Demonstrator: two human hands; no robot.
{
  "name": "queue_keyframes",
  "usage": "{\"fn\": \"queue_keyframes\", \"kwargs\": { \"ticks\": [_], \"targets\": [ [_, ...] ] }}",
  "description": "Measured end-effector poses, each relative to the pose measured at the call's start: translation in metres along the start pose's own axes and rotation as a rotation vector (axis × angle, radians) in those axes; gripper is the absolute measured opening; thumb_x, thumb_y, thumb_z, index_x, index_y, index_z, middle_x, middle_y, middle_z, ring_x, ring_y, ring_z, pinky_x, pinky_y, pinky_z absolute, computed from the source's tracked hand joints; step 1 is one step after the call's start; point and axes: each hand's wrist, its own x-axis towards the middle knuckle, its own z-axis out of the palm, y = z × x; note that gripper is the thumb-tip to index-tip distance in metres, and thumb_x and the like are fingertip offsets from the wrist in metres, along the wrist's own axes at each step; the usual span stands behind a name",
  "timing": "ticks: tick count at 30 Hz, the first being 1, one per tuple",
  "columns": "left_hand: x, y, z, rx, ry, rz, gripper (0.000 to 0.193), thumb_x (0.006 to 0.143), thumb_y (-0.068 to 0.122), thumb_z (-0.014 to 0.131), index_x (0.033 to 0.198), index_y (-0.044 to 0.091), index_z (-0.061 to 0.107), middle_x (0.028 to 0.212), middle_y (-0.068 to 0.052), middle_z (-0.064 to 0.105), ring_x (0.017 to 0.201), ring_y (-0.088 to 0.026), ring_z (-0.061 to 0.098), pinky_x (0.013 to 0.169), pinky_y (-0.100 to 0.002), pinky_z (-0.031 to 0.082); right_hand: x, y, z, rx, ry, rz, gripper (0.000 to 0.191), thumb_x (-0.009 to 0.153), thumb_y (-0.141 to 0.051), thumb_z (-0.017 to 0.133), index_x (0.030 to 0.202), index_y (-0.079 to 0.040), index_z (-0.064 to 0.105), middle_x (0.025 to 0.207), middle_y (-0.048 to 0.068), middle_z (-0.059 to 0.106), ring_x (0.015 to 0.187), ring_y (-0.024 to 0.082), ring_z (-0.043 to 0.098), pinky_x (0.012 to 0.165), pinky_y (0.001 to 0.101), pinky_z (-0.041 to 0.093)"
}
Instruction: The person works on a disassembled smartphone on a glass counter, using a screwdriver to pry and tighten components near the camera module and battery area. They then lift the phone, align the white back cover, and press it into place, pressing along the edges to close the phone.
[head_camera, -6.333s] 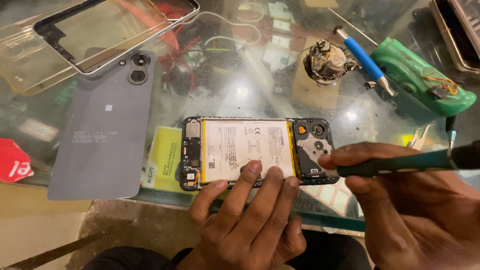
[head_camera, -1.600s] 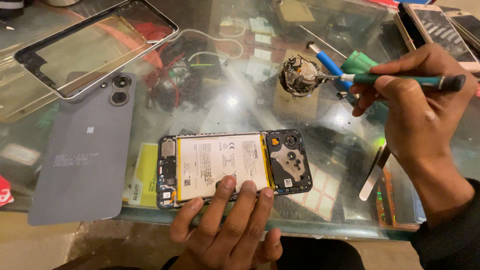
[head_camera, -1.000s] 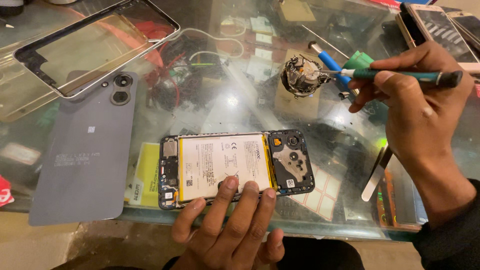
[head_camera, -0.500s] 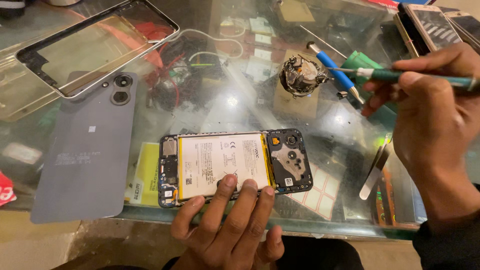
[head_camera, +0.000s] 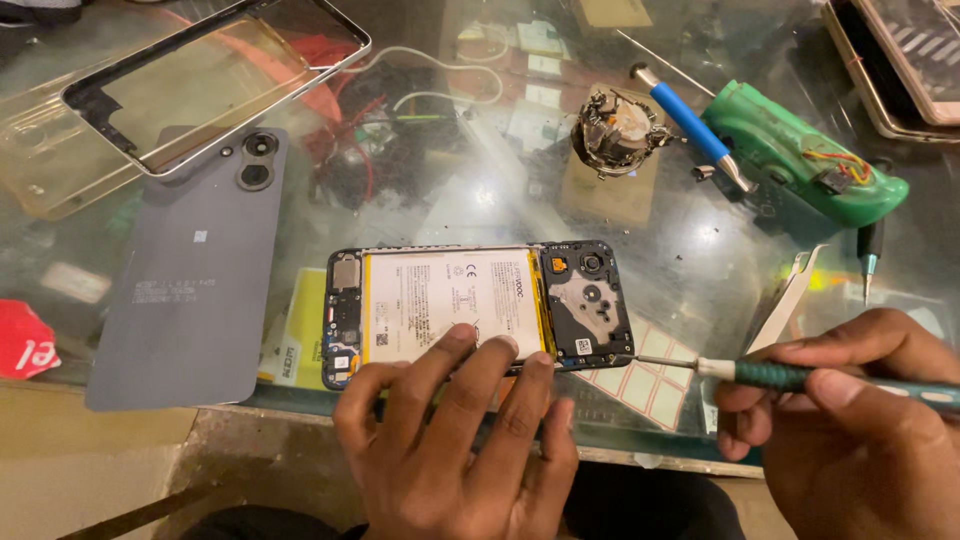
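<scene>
Head view only.

Glass-topped bench (head_camera: 250, 100), see-through, parts and cables visible on a shelf beneath. Near edge of the glass runs just under both hands; tan lower ledge (head_camera: 90, 460) below it to the left.

Opened phone (head_camera: 478, 305) flat on the glass, back off, white battery (head_camera: 455, 300) and dark camera board (head_camera: 585, 300) exposed, directly ahead of the left hand (head_camera: 460, 450). Left hand spread, fingertips (head_camera: 455, 340) pressing the phone's near edge, pinning it. Right hand (head_camera: 850, 430) closed around a green-handled screwdriver (head_camera: 800, 375), shaft level, tip at the phone's near right corner on the camera board.

Left of the left hand: grey back cover (head_camera: 190, 290), flat, just beside the phone, near edge overhanging the glass edge. Beyond it: clear case (head_camera: 45, 180) with a screen frame (head_camera: 215, 80) on top. Red packet (head_camera: 25, 340) at far left.

Ahead of the right hand: metal tweezers (head_camera: 790, 300), near. Further out: round metal part (head_camera: 615, 130), blue-handled tool (head_camera: 690, 125), green hand tool (head_camera: 800, 165), bunched together. Devices (head_camera: 900, 60) stacked far right.

Open glass between phone and round part, also between phone and tweezers. Sticker sheet (head_camera: 640, 375) under the screwdriver shaft.
</scene>
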Motion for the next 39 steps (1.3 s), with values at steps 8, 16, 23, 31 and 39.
{"fn": "queue_keyframes", "kwargs": {
  "ticks": [8,16,23,31,39],
  "targets": [
    [0.033,0.002,-0.005,-0.316,-0.069,0.038,0.032,0.084,0.005,0.079,0.114,0.002,0.071,0.116,-0.012,0.067,0.109,-0.03,0.069,0.098,-0.044,0.054,-0.002,-0.001,0.024,-0.055,0.102,-0.011,0.015,0.091,0.0,0.048,0.102,0.006,0.056,0.087,0.035,0.066,0.068,0.036,0.063,0.062,0.0525,0.053],
    [0.051,-0.001,-0.002,-0.507,-0.245,-0.142,0.03,0.08,0.006,0.076,0.11,0.007,0.072,0.113,-0.007,0.071,0.107,-0.028,0.069,0.09,-0.037,0.056,0.0,-0.006,0.049,-0.177,0.171,-0.037,0.01,0.094,0.002,0.048,0.099,0.007,0.055,0.084,0.032,0.064,0.069,0.035,0.064,0.062,0.0471,0.053],
    [0.053,0.004,0.002,-0.437,-0.237,-0.138,0.022,0.082,0.012,0.08,0.102,0.007,0.074,0.108,-0.005,0.072,0.104,-0.027,0.067,0.087,-0.038,0.054,0.004,-0.001,0.058,-0.106,0.028,-0.197,0.012,0.099,0.002,0.051,0.1,0.012,0.057,0.077,0.029,0.064,0.065,0.032,0.067,0.059,0.0414,0.054],
    [0.054,0.004,0.007,-0.411,-0.199,-0.141,0.009,0.087,0.009,0.076,0.095,0.006,0.074,0.103,-0.005,0.073,0.099,-0.026,0.067,0.084,-0.038,0.054,0.016,0.0,0.057,-0.086,-0.016,-0.197,0.011,0.099,0.002,0.053,0.101,0.011,0.058,0.075,0.03,0.066,0.061,0.031,0.064,0.056,0.0409,0.054],
    [0.055,0.006,0.003,-0.531,-0.059,-0.195,0.012,0.094,0.006,0.072,0.105,0.004,0.076,0.102,-0.01,0.073,0.098,-0.027,0.071,0.086,-0.036,0.056,0.022,0.004,0.049,-0.135,-0.022,-0.247,0.014,0.103,0.001,0.049,0.1,0.012,0.056,0.079,0.028,0.064,0.062,0.029,0.064,0.059,0.0409,0.056]
  ]
}}
